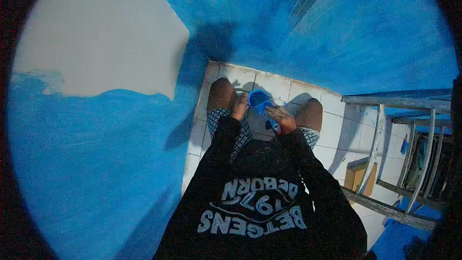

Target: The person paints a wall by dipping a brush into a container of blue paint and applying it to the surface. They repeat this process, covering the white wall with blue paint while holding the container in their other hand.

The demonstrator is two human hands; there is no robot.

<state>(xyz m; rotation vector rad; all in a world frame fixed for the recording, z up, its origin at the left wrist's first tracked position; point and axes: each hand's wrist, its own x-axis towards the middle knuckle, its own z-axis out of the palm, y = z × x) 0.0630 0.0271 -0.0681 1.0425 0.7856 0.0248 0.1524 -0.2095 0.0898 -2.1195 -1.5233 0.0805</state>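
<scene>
I view cup point(260, 99), blue, between knees, over tile floor point(332, 120). Left hand point(239, 108) at cup's left side; I cannot tell finger closure. Right hand point(283, 119) at cup's lower right, fingers bent against it; I cannot confirm full grip. Small object point(275, 125) below right fingers, identity unclear. Wooden ladder point(402, 102) at right, box point(358, 178) near it.

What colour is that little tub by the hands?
The tub is blue; the head view shows it.
</scene>
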